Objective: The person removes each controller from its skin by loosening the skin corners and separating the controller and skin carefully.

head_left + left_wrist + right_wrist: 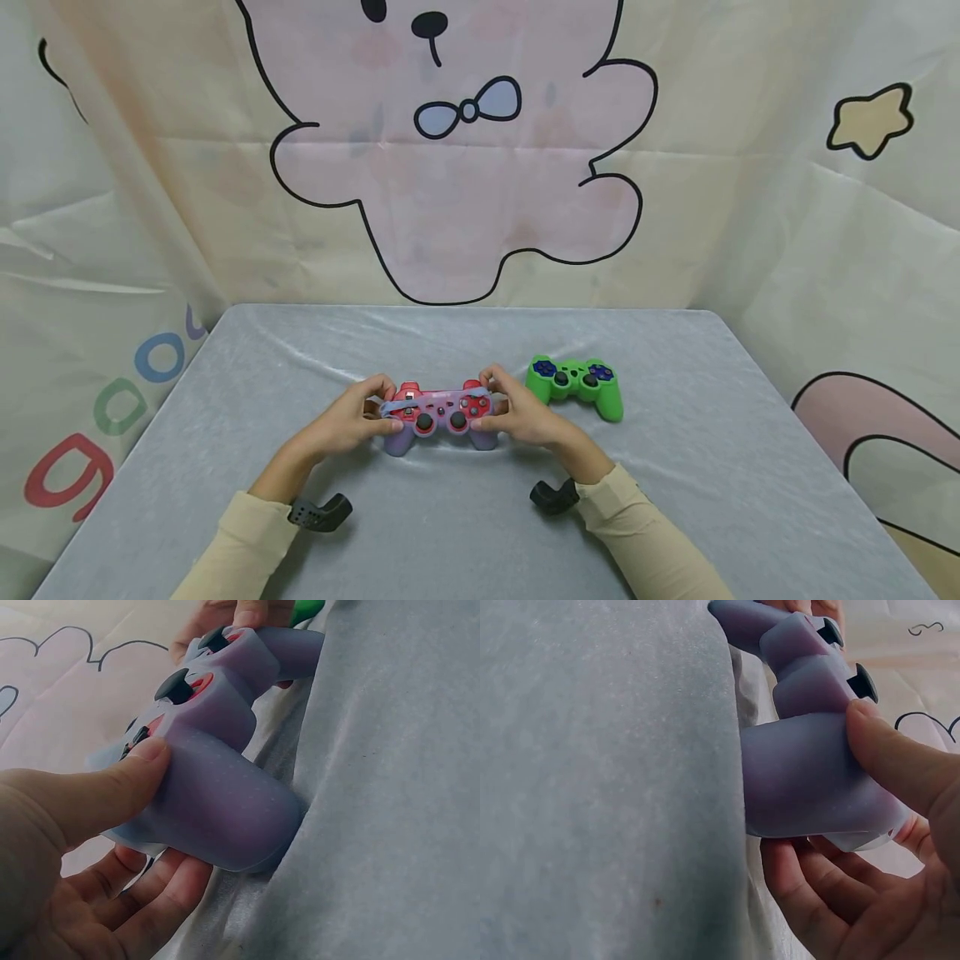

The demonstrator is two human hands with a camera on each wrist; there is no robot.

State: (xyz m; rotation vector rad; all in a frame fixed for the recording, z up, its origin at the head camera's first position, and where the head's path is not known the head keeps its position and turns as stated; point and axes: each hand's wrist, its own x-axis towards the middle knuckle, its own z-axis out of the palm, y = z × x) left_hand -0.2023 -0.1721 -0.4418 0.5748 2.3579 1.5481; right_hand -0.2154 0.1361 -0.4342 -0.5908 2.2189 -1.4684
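Left hand (348, 423), right hand (527, 414): I'm pinching the red controller (472, 406) in its purple cover (217, 795), crosswise beside the green controller (576, 381), grips facing me.

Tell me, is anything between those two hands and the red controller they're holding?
Only the purple cover partly wrapped around the red controller: the left hand and right hand grip its two ends, partly through that cover. Nothing else visible intervenes; the green controller lies off to the right.

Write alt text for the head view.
A person's left hand and right hand hold a red game controller, partly in a purple cover, over gray cloth. A green controller lies to the right; a cartoon backdrop hangs behind.
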